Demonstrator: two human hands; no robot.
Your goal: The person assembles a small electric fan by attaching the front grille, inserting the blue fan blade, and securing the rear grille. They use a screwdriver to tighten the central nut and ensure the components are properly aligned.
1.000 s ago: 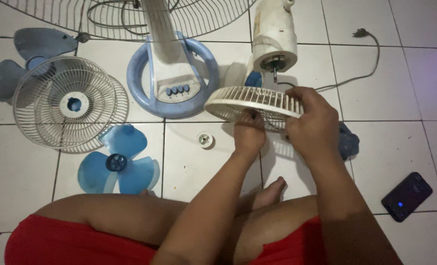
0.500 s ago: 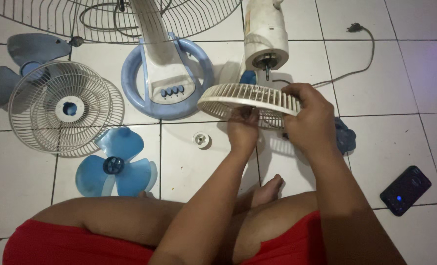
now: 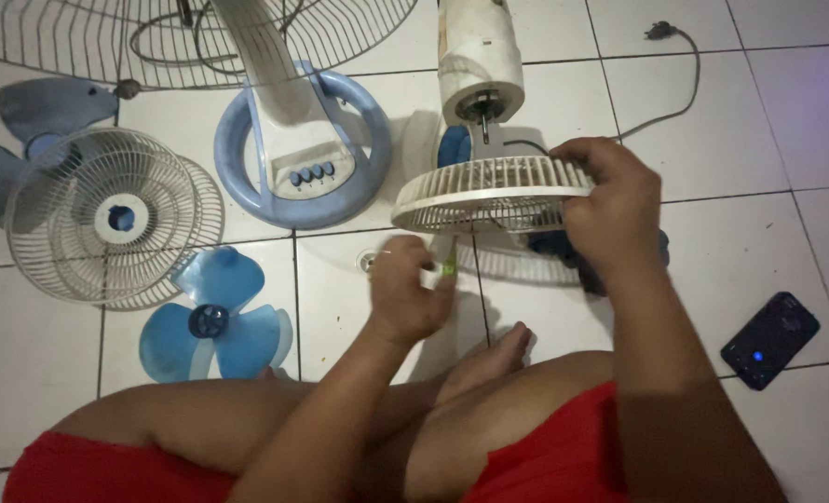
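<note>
Cross-legged on the tiled floor (image 3: 806,140), a person holds a cream fan guard (image 3: 489,191) among fan parts.

Largest first: the wire grille (image 3: 88,219) and blue stand base (image 3: 303,149) lie left, the motor housing (image 3: 478,65) just beyond the guard. Right hand (image 3: 615,210) grips the guard's right rim, its face near level; left hand (image 3: 405,293), below and apart from it, is curled around a small green-tipped tool (image 3: 450,265).
</note>
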